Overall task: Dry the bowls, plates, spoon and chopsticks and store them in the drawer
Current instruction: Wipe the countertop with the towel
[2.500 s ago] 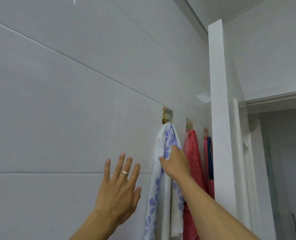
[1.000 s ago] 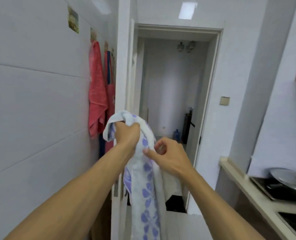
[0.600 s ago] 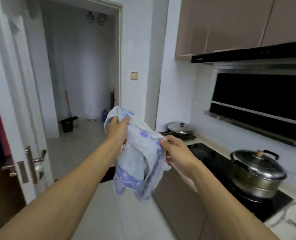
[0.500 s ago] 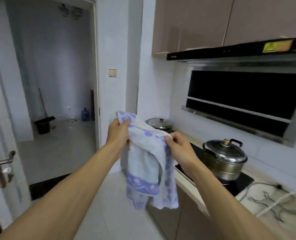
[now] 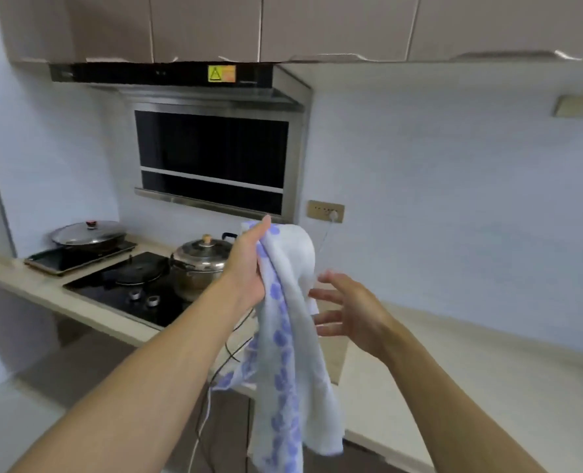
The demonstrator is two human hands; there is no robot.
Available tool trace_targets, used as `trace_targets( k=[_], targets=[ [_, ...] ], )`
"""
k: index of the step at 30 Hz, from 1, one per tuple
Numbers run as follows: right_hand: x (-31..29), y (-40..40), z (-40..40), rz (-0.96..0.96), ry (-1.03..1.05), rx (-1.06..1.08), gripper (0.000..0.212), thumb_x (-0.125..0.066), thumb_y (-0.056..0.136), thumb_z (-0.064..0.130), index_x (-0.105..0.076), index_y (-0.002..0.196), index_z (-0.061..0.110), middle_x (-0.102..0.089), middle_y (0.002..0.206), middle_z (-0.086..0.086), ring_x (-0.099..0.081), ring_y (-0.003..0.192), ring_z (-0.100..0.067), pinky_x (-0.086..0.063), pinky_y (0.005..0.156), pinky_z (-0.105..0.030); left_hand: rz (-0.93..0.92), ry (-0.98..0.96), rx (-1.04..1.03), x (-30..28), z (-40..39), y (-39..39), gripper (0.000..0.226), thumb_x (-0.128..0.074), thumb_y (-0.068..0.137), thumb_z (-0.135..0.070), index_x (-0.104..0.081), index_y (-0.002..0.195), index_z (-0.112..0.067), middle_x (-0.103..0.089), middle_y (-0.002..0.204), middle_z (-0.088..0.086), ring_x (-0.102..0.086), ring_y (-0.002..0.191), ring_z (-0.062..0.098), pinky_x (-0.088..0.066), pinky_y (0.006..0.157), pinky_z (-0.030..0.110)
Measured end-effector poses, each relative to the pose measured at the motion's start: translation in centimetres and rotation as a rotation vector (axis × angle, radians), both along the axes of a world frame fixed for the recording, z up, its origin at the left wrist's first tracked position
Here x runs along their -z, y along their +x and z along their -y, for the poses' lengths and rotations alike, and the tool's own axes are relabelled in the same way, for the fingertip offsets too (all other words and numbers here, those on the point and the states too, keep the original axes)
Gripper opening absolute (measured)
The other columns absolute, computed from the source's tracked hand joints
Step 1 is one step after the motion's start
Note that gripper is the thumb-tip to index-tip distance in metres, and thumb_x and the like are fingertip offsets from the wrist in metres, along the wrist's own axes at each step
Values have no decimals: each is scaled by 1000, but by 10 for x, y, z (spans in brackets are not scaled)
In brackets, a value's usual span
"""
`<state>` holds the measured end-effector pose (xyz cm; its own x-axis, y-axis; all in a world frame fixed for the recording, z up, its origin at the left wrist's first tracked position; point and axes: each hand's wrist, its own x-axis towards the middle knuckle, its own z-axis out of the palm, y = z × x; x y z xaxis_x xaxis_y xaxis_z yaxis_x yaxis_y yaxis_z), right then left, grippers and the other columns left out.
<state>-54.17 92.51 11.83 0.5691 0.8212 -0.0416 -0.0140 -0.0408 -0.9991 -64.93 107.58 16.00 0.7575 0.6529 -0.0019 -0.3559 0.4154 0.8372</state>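
Our left hand (image 5: 249, 268) grips the towel (image 5: 293, 353) at its top — it hangs beside our right hand's (image 5: 355, 315) spread, empty fingers (image 5: 321, 295).

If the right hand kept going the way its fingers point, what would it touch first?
Most likely the hanging towel: the right hand's spread fingers point left at it, and the left hand grips its top. Depth is uncertain.

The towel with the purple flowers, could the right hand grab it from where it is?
Probably yes. The right hand is open, its fingers spread right beside the hanging towel, which the left hand holds up by its top. Nothing lies between them, so a short reach should do.
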Motion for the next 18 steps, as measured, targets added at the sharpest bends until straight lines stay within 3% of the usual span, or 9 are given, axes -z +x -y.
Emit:
trace_targets(
  k=[2,3,5,7,9,11,16,18],
  targets=[
    [1,27,34,59,-45,180,35,-61,97,22,-46,129,21,-69,106,-6,-69,64,-26,-57,63,-35,-11,40,118,0,30,40,50,-75,77,-37,-67,107,2,-69,113,25,-67,107,34,-51,98,44],
    [5,38,43,192,-112,227,32,-65,93,15,-52,122,19,-71,92,-3,-67,62,-23,-56,62,-36,-14,60,136,1,40,56,36,-71,82,-33,-68,101,-3,-70,106,22,-67,104,32,-51,95,41],
    [9,67,66,413,-216,345,7,-66,87,9,-67,86,15,-65,67,1,-61,61,-20,-55,68,-42,-21,80,235,0,57,96,20,-61,94,-29,-67,87,-12,-69,91,13,-67,90,27,-52,86,36],
    [5,99,84,466,-237,529,18,-65,86,12,-71,72,20,-66,65,5,-62,68,-19,-54,75,-39,-49,94,237,-1,58,130,24,-56,99,-36,-62,94,-13,-67,95,12,-66,87,25,-55,80,33],
    [0,137,100,480,-184,717,14,-67,87,17,-75,78,22,-70,71,5,-65,76,-18,-53,77,-32,-77,121,253,3,50,167,37,-54,99,-44,-64,112,-11,-68,110,15,-66,97,29,-55,84,37],
    [-6,170,111,502,-193,750,13,-65,90,18,-76,84,21,-71,75,5,-64,77,-16,-52,75,-28,-124,121,246,10,37,200,41,-53,100,-43,-65,118,-8,-70,114,17,-67,100,33,-54,83,40],
    [-13,237,109,464,-240,768,18,-43,100,14,-59,105,17,-58,86,5,-53,77,-15,-41,65,-27,-170,168,288,24,25,283,16,-62,94,-24,-65,98,-9,-68,100,18,-66,85,30,-53,81,38],
    [-17,254,110,564,-219,821,21,-44,100,15,-56,114,23,-58,81,6,-53,72,-14,-40,65,-28,-168,224,243,26,25,308,11,-62,94,-18,-65,89,-9,-69,92,16,-66,80,29,-54,74,33]
  ],
)
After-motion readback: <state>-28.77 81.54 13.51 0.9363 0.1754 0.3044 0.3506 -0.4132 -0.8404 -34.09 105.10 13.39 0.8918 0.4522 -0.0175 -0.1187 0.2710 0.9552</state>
